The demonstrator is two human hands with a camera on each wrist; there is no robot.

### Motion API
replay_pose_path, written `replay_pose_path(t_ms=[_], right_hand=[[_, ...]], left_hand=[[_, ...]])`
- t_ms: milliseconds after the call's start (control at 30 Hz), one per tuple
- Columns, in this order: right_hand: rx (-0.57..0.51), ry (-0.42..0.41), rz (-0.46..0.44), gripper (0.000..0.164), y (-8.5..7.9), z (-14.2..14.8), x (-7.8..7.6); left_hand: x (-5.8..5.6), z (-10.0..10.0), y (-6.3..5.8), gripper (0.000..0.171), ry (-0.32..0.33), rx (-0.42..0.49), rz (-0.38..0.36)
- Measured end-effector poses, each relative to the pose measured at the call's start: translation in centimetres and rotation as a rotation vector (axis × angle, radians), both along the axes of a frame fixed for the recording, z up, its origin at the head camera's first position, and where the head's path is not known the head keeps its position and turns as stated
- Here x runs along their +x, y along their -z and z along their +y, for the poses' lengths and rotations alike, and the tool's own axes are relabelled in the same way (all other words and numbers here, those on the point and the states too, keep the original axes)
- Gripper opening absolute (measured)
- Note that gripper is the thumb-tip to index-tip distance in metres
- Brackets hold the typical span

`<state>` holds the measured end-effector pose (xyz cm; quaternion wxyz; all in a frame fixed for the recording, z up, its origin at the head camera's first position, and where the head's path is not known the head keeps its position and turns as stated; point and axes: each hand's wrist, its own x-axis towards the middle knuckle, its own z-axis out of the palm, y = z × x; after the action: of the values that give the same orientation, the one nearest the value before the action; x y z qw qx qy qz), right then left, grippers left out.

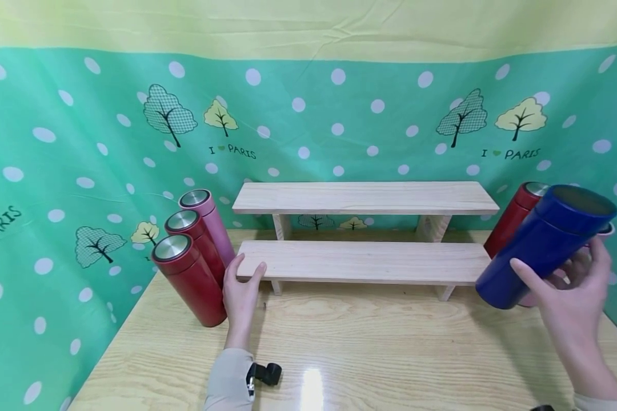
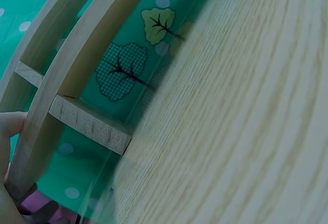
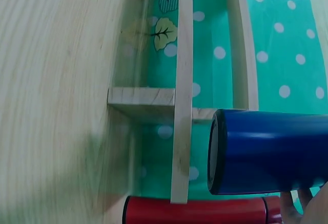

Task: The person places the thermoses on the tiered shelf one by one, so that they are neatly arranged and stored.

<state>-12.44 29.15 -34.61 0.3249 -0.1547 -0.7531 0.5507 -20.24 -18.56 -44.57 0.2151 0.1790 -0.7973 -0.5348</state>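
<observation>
My right hand (image 1: 576, 297) grips a dark blue thermos (image 1: 540, 245), held tilted off the table near the right end of a two-tier wooden shelf (image 1: 370, 262). In the right wrist view the blue thermos (image 3: 271, 152) shows its base toward the lower board, with fingertips under its side. My left hand (image 1: 241, 288) holds the left end of the lower board, thumb on one side and fingers on the other; the left wrist view shows this board (image 2: 51, 96) too. Behind the blue thermos a red thermos (image 1: 511, 220) and a mostly hidden pink one (image 1: 528, 299) stand on the table.
Left of the shelf stand two red thermoses, one in front (image 1: 197, 285) and one behind (image 1: 185, 222), with a pink thermos (image 1: 211, 217) farther back. The shelf's upper board (image 1: 365, 197) is raised at the back. A green dotted cloth (image 1: 339, 114) hangs behind the wood-grain table (image 1: 370, 342).
</observation>
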Motion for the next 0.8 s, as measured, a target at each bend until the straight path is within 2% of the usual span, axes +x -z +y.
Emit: replay_pose_path(t_ms=[233, 300, 400, 633, 800], right_hand=[[-0.11, -0.096, 0.123, 0.096, -0.5, -1.5, -1.1], [-0.118, -0.119, 0.133, 0.096, -0.7, -1.9, -1.3], [-0.108, -0.135, 0.129, 0.096, -0.8, -2.5, -1.8], [0.028, -0.113, 0.107, 0.092, -0.8, -3.7, -3.2], [0.046, -0.13, 0.126, 0.091, -1.2, -4.2, -4.1]], left_hand=[[-0.1, 0.0, 0.1, 0.063, -0.005, -0.011, 0.007], [-0.1, -0.1, 0.1, 0.063, -0.004, -0.014, 0.007], [-0.1, -0.1, 0.1, 0.063, -0.004, -0.016, 0.009], [0.0, -0.1, 0.1, 0.063, -0.002, -0.014, 0.002], [-0.1, 0.0, 0.1, 0.064, -0.001, -0.021, 0.002]])
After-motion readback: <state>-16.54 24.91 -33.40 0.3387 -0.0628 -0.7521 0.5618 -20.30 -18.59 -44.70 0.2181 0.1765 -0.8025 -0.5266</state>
